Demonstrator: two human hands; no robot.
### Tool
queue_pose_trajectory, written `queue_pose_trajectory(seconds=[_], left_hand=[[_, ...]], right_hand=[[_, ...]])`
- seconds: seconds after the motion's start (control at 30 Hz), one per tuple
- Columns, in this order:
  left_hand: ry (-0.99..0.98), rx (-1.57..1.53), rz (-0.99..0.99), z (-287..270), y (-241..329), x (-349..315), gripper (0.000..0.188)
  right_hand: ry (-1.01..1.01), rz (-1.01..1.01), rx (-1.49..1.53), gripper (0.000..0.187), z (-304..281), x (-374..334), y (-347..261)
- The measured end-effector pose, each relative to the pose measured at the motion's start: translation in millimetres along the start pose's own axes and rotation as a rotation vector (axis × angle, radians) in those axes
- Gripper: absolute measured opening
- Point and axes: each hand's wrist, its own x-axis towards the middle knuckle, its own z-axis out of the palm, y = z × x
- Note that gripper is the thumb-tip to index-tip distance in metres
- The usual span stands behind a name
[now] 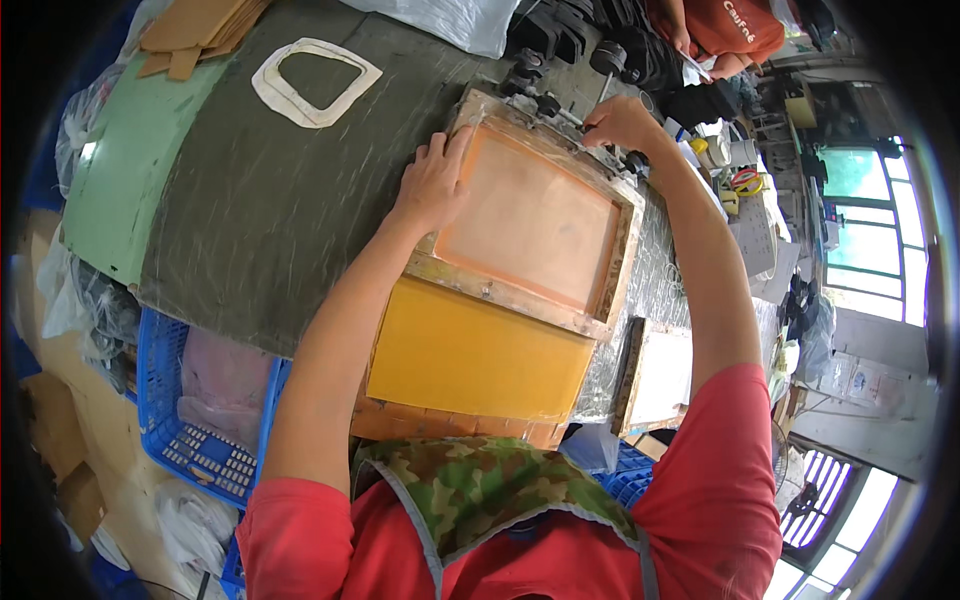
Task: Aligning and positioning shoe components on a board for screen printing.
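A screen-printing frame [548,307], made of worn wood with pale orange mesh, lies tilted on the worktable in front of me. My left hand [437,182] grips its left rail near the far corner, fingers curled over the wood. Along the frame's far rail runs a metal hinge clamp [568,118] with dark knobs. My right hand [622,128] is closed at that clamp, fingertips pinching a part of it that they largely hide. A yellow board [480,350] sticks out from under the near side of the frame.
A white ring-shaped cutout [365,78] lies on the dark tabletop [260,190] at left. Beside the table stands a blue basket [160,400]. Another framed screen [660,375] sits at right. A co-worker in an orange shirt [735,30] is at the far side, near dark clamps and clutter.
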Motion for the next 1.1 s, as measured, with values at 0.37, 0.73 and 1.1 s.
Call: queue_pose_trajectory(seconds=[0.37,0.73,1.1], left_hand=[[-0.085,-0.169,0.079,3.5,-3.9,12.1,0.075],[-0.082,-0.12,0.147,10.4,-20.3,11.0,0.076],[-0.068,-0.108,0.119,9.8,-17.3,11.6,0.076]], right_hand=[[0.494,0.48,0.458,0.044,43.8,-31.9,-12.0],[0.284,1.39,-0.283,0.031,45.6,-482.6,285.4],[0.594,1.018,0.495,0.031,62.1,-297.7,201.0]])
